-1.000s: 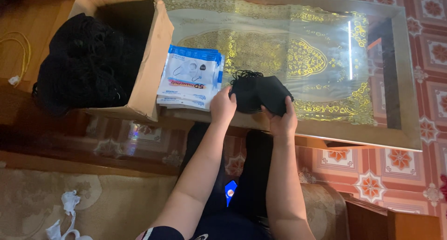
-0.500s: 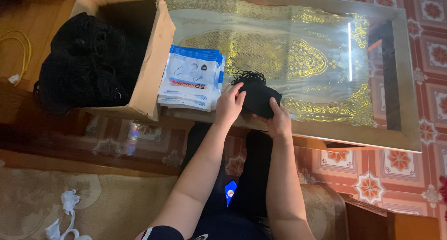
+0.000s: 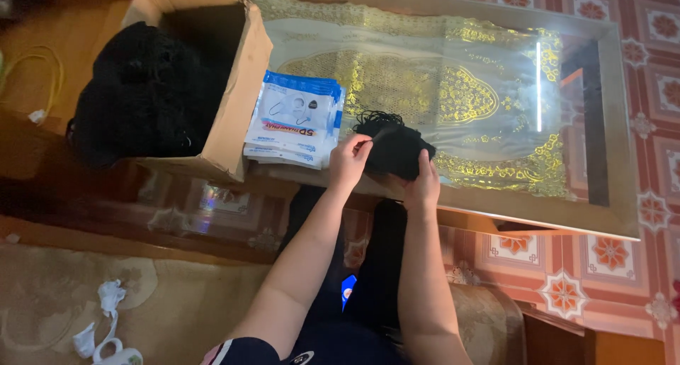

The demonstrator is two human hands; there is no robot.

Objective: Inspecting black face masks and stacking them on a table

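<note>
Head view: both hands clasp a small stack of black fabric masks (image 3: 394, 149) at the glass table's (image 3: 588, 195) near edge, left hand (image 3: 349, 161) pinching its left side, right hand (image 3: 423, 188) gripping below. Square the edges evenly, steadying gently.

Both bare forearms rise from the bottom centre of the frame toward mid-frame, converging. Left hand (image 3: 349, 161) sits just left of centre, wrist bent slightly, fingers curled, thumb and forefinger pinched together at the tips. Right hand (image 3: 423, 186) is just right of it and a bit lower, fingers pointing up, closed in a grip with the thumb side toward the left hand. Hands near each other, not touching. Dark-clothed legs show below, between the forearms.
</note>
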